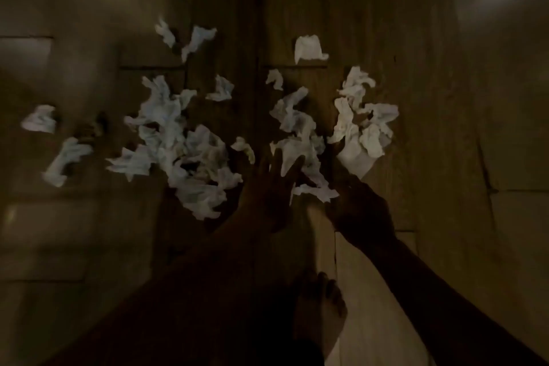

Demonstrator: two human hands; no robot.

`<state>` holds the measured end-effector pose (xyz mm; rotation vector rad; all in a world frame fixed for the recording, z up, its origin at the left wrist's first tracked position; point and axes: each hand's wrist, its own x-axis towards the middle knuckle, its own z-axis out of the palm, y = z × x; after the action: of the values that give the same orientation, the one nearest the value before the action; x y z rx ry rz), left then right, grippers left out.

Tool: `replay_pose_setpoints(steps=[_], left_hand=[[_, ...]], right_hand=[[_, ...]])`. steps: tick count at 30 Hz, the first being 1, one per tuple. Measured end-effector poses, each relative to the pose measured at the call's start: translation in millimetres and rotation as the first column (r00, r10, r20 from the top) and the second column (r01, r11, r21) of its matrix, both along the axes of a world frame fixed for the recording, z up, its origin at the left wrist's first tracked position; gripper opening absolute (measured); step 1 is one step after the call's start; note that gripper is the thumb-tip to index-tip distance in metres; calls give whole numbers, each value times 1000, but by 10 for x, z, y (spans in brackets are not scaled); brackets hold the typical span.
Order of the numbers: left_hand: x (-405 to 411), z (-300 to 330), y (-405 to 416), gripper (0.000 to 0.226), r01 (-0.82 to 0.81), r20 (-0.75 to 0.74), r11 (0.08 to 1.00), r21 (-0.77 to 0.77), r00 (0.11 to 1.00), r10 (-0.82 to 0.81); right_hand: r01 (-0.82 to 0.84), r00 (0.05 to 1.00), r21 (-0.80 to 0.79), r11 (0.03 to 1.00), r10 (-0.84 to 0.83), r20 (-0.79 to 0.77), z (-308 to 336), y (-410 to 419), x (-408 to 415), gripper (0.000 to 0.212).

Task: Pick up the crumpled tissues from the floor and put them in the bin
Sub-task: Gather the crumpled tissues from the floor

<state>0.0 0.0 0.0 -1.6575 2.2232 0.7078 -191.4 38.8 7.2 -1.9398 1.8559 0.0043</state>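
Note:
Several crumpled white tissues lie scattered on the dim wooden floor (430, 98). The biggest heap (190, 157) is left of centre, a cluster (365, 116) is at the right, and single tissues (309, 49) lie farther away. My left hand (271, 187) reaches forward with its fingers apart, the fingertips over a tissue (294, 151) in the middle. My right hand (358, 208) is low beside it, touching a flat tissue (315, 192) and close to a white one (353, 159). Darkness hides its fingers. No bin is in view.
My bare foot (320, 309) stands on the boards below the hands. More stray tissues (40, 119) lie at the far left. Light glare falls on the floor at the upper corners.

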Motion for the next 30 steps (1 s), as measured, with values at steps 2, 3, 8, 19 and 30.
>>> replay_pose_setpoints(steps=[2,3,8,19,30], left_hand=[[-20,-272,-3,79,75,2,992,-101,997,-75],[7,-456,4,72,115,8,978,-173,993,-115],[198,-949,-97,38,88,-124,960,-267,984,-125],[-264,-989,-1046,84,-340,-397,897,-282,893,214],[-346,-809,-1238,47,-400,-524,883,-244,821,226]], right_hand=[[-60,997,-3,998,60,52,-295,15,-42,52],[-97,993,-44,994,100,68,-456,22,-56,51],[118,978,-128,985,-93,184,-832,59,29,36],[269,944,-149,952,-291,-156,-936,-1017,-454,84],[428,898,-495,756,-294,328,-837,-1412,-449,59]])
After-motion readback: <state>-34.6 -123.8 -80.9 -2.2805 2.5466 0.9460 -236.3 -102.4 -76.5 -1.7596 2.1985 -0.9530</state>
